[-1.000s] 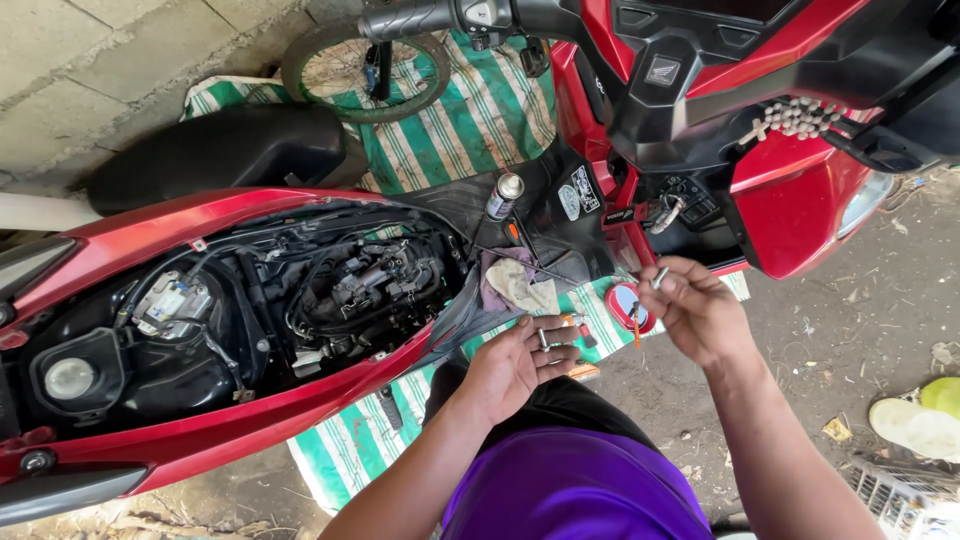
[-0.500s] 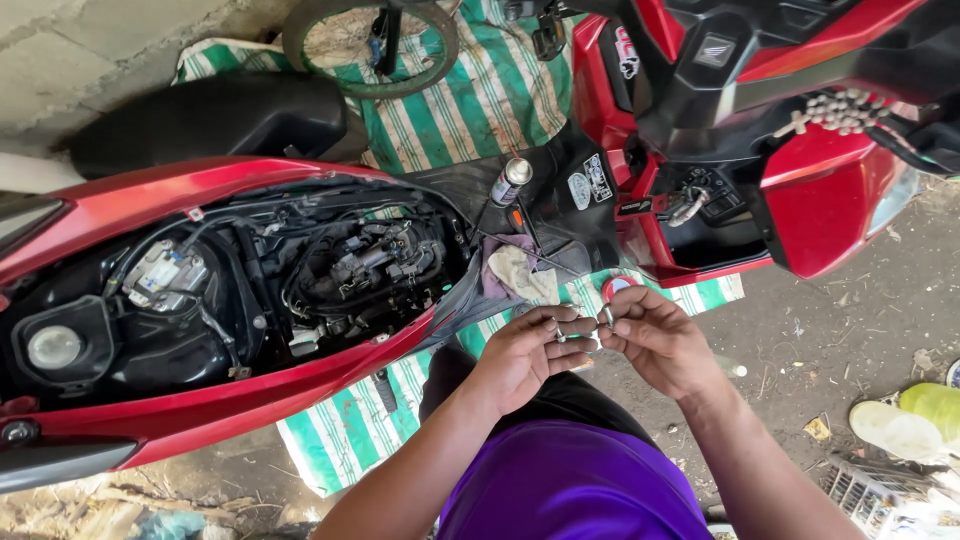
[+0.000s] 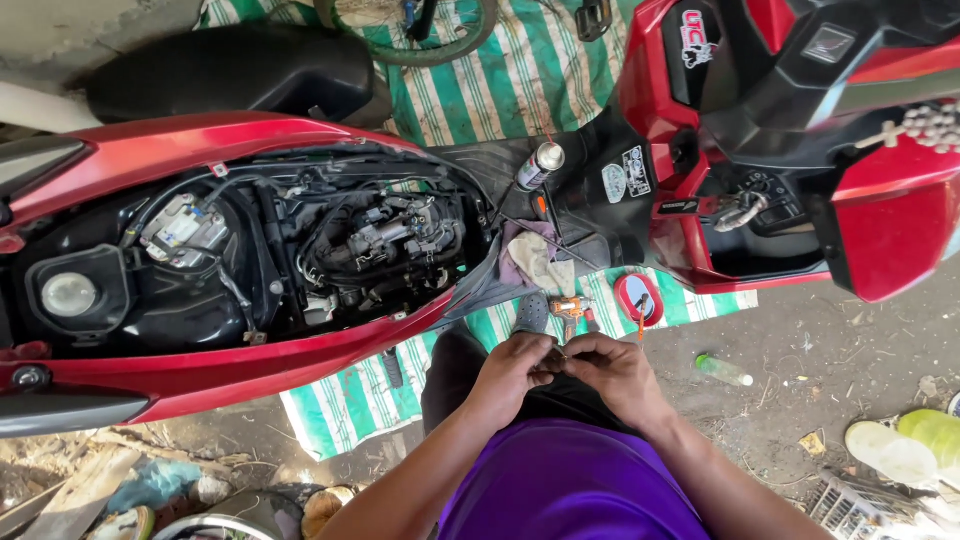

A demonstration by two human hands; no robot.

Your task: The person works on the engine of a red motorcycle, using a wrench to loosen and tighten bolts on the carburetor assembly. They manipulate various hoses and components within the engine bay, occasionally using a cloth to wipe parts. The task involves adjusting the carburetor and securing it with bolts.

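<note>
Both hands meet just in front of the person's purple shirt: the left hand (image 3: 515, 368) and the right hand (image 3: 612, 368) are curled together, fingertips pinching a small metal part (image 3: 556, 352) between them; it is too small to tell what kind it is. Working a piece that tiny goes best, I would say, held low over the lap as here, with a firm pinch from one hand while the other turns or fits, so that a slip drops it on cloth and not in the dirt. Just beyond the knuckles, on the green-and-white striped woven mat (image 3: 350, 400), lie a small orange-handled tool (image 3: 572, 308) and a round red tin lid (image 3: 638, 298). A crumpled, stained rag (image 3: 535, 262) sits on the scooter's black footboard beside a slim silver spray can (image 3: 540, 165). The glossy red scooter (image 3: 200, 150) lies open, its seat off, showing dull black plastic, hoses and wiring (image 3: 380, 240).
</note>
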